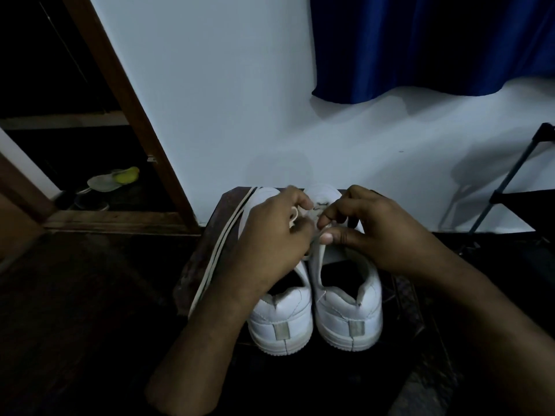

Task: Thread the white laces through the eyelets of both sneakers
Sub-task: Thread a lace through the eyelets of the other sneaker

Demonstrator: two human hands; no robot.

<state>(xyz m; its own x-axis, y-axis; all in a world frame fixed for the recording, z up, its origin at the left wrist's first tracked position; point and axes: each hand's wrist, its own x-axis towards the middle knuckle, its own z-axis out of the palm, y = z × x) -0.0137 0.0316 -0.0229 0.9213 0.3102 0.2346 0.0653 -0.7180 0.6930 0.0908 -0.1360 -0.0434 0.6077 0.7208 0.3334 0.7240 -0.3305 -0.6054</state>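
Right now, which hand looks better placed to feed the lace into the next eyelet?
Probably the left hand: it pinches a loop of white lace over the right sneaker. The right hand pinches there too, seemingly steadying the flap.

- The pair of leather low-top sneakers (315, 310) is white, with a grey tab down each heel.
- The flat cloth lace (216, 253) is off-white.
- The hanging fabric curtain (420, 46) is deep blue.
- The painted wall (225, 100) is plain pale white.
- The wooden door frame (126, 115) is brown.
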